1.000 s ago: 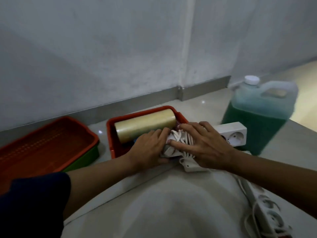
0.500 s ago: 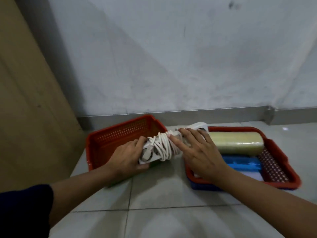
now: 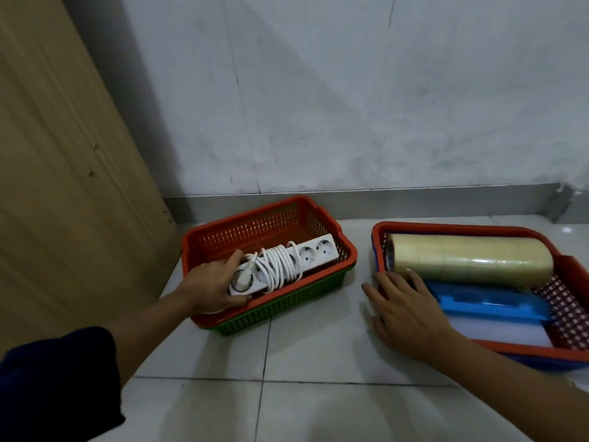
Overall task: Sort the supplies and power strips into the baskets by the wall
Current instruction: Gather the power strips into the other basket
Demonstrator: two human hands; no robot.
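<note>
The wall (image 3: 350, 106) backs everything; a wooden panel (image 3: 57, 154) leans at its left end; the tiled floor (image 3: 287, 393) runs out from its foot. Near the wall's base to the right sits a red tray (image 3: 567, 266) holding a tape roll (image 3: 471, 261) and a blue box (image 3: 490, 306); left of it, as near the wall, a red basket (image 3: 264, 224) nests in a green one (image 3: 287, 301). The strip (image 3: 306, 255), cord wound round it, lies inside the red basket; the left hand (image 3: 212, 287) grips its near end; the right hand (image 3: 404, 309) lies flat, fingers spread, on the tray's near corner.
</note>
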